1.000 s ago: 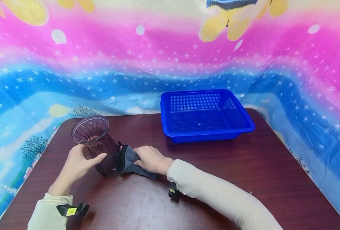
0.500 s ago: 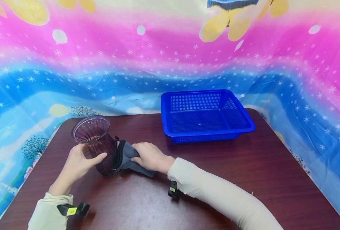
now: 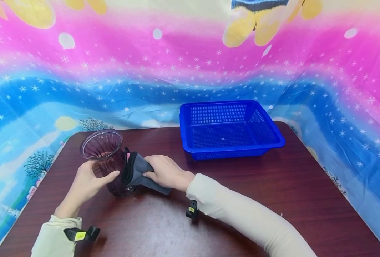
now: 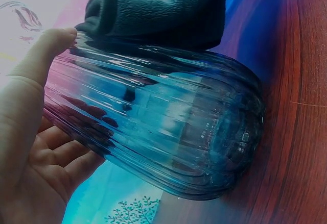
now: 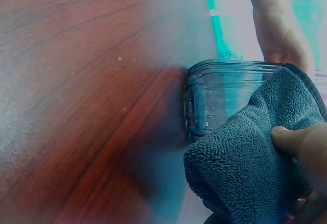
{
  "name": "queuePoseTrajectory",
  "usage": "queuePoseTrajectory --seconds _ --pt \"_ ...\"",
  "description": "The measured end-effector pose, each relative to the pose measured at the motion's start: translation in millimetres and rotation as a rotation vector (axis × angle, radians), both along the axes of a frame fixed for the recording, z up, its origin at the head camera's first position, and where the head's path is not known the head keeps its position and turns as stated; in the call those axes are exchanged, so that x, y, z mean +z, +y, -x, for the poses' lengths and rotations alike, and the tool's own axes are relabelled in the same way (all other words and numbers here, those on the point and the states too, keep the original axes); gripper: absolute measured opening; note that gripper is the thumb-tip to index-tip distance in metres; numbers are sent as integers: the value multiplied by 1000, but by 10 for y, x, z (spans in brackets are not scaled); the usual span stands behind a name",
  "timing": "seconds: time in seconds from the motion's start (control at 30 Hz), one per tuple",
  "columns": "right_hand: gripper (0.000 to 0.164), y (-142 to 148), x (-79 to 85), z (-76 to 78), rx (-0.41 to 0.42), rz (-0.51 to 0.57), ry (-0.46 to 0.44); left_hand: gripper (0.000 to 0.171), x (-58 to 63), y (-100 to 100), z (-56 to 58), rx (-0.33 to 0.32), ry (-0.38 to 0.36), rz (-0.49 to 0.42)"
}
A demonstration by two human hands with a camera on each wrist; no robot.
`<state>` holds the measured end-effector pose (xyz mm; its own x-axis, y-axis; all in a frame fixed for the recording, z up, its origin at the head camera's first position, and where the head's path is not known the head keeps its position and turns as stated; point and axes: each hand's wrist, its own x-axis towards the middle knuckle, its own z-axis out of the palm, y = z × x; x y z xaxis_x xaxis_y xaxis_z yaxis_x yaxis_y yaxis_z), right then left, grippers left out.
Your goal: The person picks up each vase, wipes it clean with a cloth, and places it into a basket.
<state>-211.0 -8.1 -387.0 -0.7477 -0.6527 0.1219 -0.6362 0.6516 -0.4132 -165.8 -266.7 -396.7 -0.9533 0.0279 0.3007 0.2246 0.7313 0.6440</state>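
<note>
A ribbed, purple-tinted glass vase [image 3: 112,167] with a flared rim stands on the left of the table. My left hand [image 3: 88,182] grips it below the rim, thumb on the near side and fingers round the far side, as the left wrist view shows. In my right hand [image 3: 165,173] is a folded dark grey cloth [image 3: 141,171] with a black edge, pinched under the thumb. The cloth [image 4: 158,15] lies against the vase's right side. In the right wrist view the cloth [image 5: 250,152] covers part of the vase wall, while the vase's base [image 5: 196,106] shows.
A blue perforated plastic basket [image 3: 231,135] stands at the back right of the dark wooden table [image 3: 164,228]. Behind the table hangs a colourful printed cloth backdrop [image 3: 190,64]. Each wrist carries a small black camera mount [image 3: 80,234].
My right hand and the cloth have moved up and slightly left along the vase's side. The left hand and the vase have stayed in place.
</note>
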Motion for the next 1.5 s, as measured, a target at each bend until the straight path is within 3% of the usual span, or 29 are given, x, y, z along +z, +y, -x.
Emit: queuePoseTrajectory --seconds 0.7,1.1,1.5 --pt "26 -46 179 23 -19 31 13 50 -13 -2 -3 -17 26 -8" --pt "23 -62 135 15 -26 10 -7 51 0 6 -8 -15 23 -6" --pt "23 -58 -12 23 -26 -19 -22 51 7 2 -6 -15 8 -5"
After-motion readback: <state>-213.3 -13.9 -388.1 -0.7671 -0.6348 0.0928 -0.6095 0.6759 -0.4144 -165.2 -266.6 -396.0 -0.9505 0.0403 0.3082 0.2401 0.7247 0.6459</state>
